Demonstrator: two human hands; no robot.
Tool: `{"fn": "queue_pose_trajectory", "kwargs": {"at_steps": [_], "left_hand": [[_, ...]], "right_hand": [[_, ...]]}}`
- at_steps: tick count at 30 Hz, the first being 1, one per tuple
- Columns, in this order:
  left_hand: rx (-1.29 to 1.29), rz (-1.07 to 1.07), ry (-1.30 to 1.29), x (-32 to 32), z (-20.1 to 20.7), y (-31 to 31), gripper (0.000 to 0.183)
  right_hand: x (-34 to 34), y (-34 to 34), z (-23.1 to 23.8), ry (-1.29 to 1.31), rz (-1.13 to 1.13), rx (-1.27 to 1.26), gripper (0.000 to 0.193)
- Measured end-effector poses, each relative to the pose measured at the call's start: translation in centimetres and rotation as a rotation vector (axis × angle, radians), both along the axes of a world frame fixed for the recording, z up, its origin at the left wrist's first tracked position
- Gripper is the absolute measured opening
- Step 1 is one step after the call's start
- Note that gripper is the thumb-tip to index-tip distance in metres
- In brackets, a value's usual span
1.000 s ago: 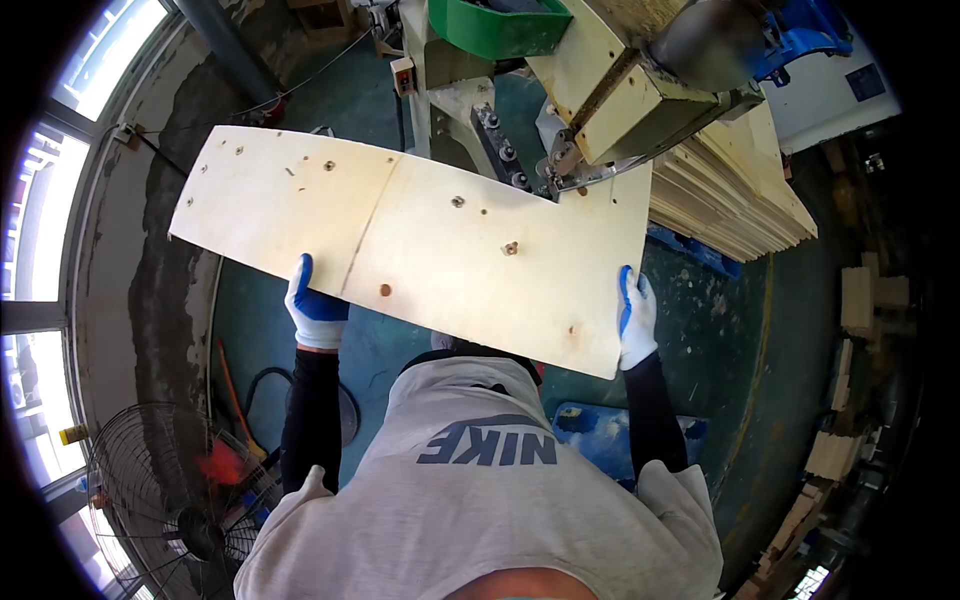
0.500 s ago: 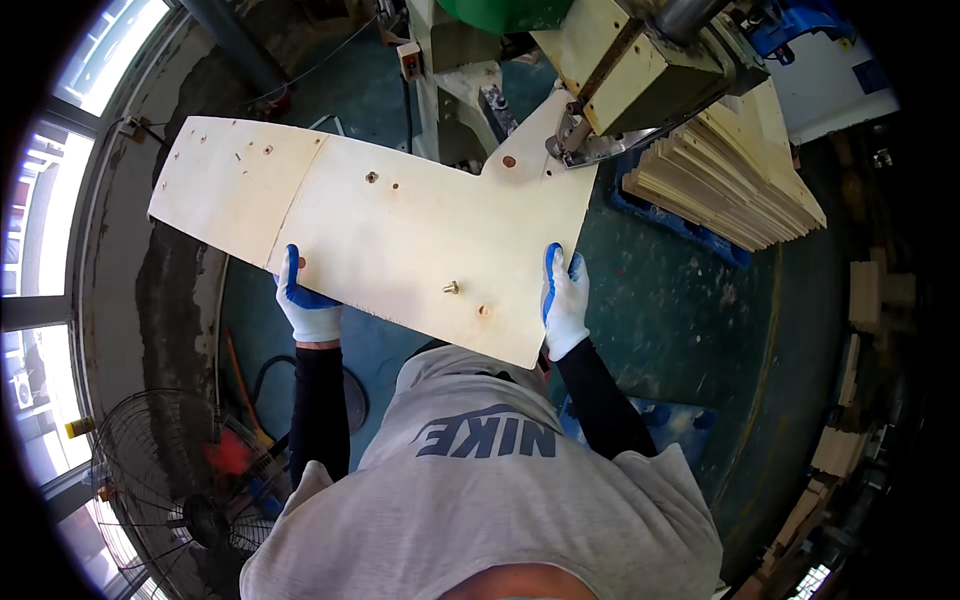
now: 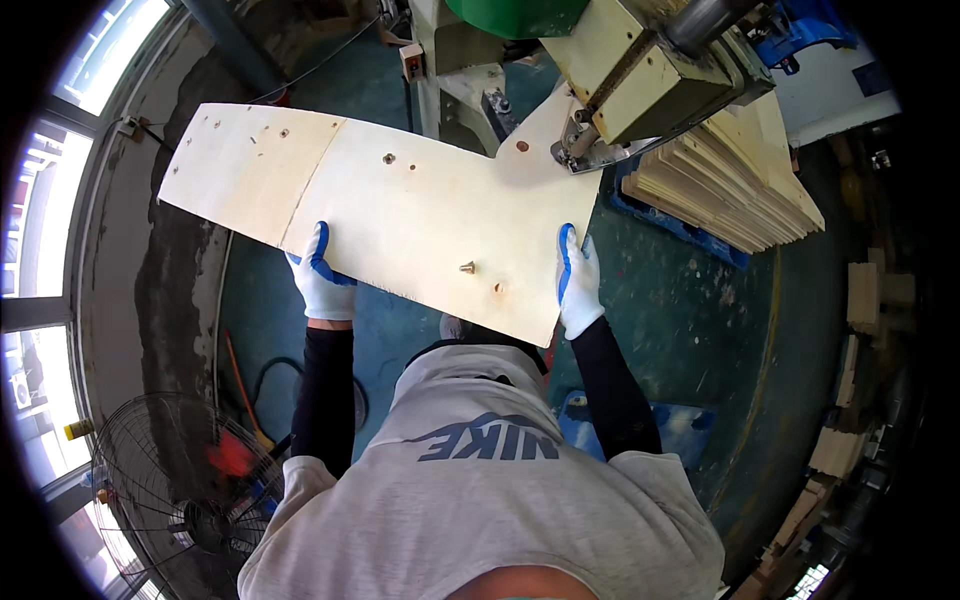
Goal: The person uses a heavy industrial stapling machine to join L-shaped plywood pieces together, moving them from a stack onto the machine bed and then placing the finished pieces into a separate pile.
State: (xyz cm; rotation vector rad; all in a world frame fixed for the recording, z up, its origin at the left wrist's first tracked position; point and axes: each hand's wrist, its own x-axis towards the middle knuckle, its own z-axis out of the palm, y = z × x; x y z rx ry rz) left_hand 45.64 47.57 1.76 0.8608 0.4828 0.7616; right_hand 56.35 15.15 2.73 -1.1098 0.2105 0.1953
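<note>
Since half a second ago the plywood panel [image 3: 400, 215] has slid further up and right, so its far corner now sits under the cream machine head [image 3: 640, 85], by the metal presser foot [image 3: 585, 150]. My left hand [image 3: 320, 275] pinches the near edge, gloved fingers curled over the top face; my right hand [image 3: 578, 280] clamps the right-hand edge the same way, thumb side on top. Between the two grips a brass insert [image 3: 467, 267] stands up from the board, with more small holes further out to the left. I judge I am at the positioning step, lining a hole up beneath the head; the next move calls for small, level nudges with both hands holding firm. Just beyond my right grip lies a stack of cut boards [image 3: 730, 190]. Whatever supports the panel from below is hidden, and the tool tip itself is too tucked in to make out.
</note>
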Motion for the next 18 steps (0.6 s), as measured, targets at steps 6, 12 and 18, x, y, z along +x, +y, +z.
{"fn": "queue_pose_trajectory", "kwargs": {"at_steps": [6, 12, 18], "left_hand": [[-0.060, -0.032, 0.001, -0.6, 0.6, -0.6, 0.047], [-0.070, 0.011, 0.000, 0.6, -0.7, 0.0, 0.049], [-0.074, -0.041, 0.021, 1.0, 0.6, 0.6, 0.048]], "right_hand": [[-0.5, -0.6, -0.8, -0.036, 0.011, -0.066, 0.044], [0.7, -1.5, -1.3, -0.022, 0.079, -0.145, 0.049], [-0.8, -0.3, 0.5, 0.106, 0.035, -0.077, 0.050]]}}
